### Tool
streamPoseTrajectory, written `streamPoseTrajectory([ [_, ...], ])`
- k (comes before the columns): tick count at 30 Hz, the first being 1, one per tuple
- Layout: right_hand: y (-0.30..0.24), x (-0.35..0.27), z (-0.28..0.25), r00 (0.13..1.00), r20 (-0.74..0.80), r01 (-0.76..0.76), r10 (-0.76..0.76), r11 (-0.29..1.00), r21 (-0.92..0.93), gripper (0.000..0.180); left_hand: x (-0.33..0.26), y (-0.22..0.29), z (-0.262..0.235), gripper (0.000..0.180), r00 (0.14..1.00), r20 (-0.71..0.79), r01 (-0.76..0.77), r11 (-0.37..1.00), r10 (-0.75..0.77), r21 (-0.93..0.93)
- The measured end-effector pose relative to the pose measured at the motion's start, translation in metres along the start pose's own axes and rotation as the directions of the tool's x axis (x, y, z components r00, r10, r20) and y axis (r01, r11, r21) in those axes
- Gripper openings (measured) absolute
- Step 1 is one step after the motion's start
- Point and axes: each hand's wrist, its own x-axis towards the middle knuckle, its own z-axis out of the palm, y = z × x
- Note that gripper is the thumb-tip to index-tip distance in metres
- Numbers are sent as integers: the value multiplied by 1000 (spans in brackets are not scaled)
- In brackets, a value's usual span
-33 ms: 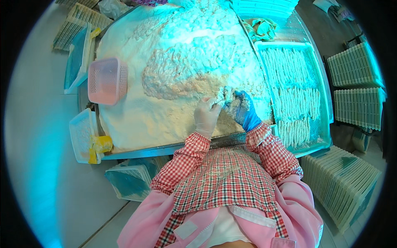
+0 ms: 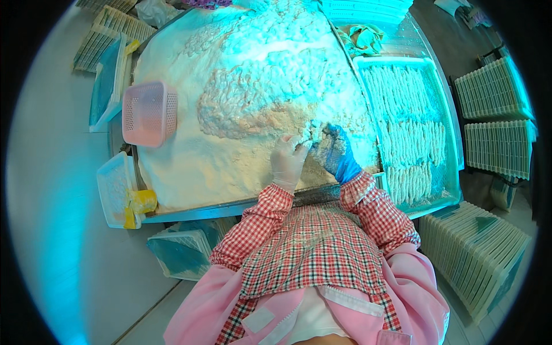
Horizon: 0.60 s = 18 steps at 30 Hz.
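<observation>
A wide metal table [image 2: 230, 208] is heaped with white and beige crumbs [image 2: 241, 69]. A ridge of crumb-coated pieces [image 2: 241, 109] runs across its middle. My left hand [image 2: 287, 161], in a white glove, and my right hand [image 2: 336, 152], in a blue glove, meet at the near edge of the heap. Together they press a crumb-coated piece [image 2: 313, 133] between their fingers. Crumbs cover the fingertips, so the piece's shape is unclear. On the right, a white tray [image 2: 454, 190] holds rows of coated sticks [image 2: 408, 132].
A pink perforated basket [image 2: 149, 112] lies on the table's left side. White tubs [image 2: 115, 187] and a yellow object [image 2: 138, 202] sit at the left corner, with a blue-lidded box [image 2: 184, 250] below. Stacks of slatted trays [image 2: 494, 86] stand on the right, and more slatted trays [image 2: 477, 253] lower right.
</observation>
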Motion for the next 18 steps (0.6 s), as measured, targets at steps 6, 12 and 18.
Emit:
streamPoseTrajectory([
  [6, 23, -6, -7, 981, -181, -16, -65, 910, -413, 29, 0, 17, -7, 37, 992, 72, -115, 982, 105, 148],
  [12, 83, -6, -12, 876, 120, 457, -466, 884, 100, 45, -33, 24, 51, 44, 958, 81, -249, 937, 276, -246],
  [18, 41, -35, 3, 995, -93, 7, -47, 921, -390, 49, 7, 11, 32, 46, 983, 158, -86, 996, 89, -26],
])
